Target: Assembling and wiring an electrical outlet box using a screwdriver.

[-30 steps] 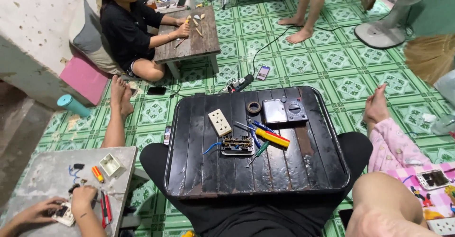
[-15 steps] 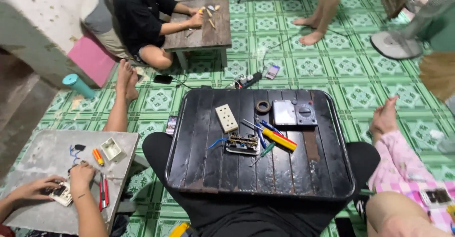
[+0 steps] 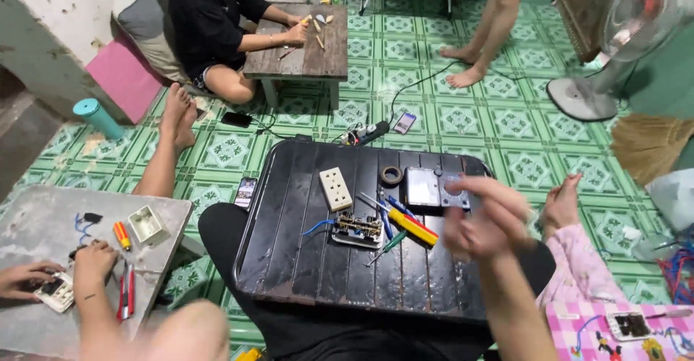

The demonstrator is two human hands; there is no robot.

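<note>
My right hand [image 3: 483,220] hangs blurred above the right side of the black slatted tray table [image 3: 303,274], fingers apart and holding nothing. Just beyond it lie two dark grey cover plates [image 3: 423,187] and a black tape roll [image 3: 391,175]. To its left are a yellow-handled screwdriver [image 3: 413,228], a green-handled tool [image 3: 387,245], an opened socket body with blue wires [image 3: 356,229] and a white socket strip [image 3: 335,188]. My left hand is out of view.
A co-worker's hands [image 3: 92,258] work at a grey table [image 3: 43,224] at left, beside a white box [image 3: 147,224]. A seated person works at a wooden low table [image 3: 307,50]. Also here: a power strip [image 3: 367,132], a floor fan [image 3: 589,90], a neighbour's foot [image 3: 562,203].
My right hand has risen into view over the tray's right side. The camera has moved closer and tilted; the things on the tray lie as before.
</note>
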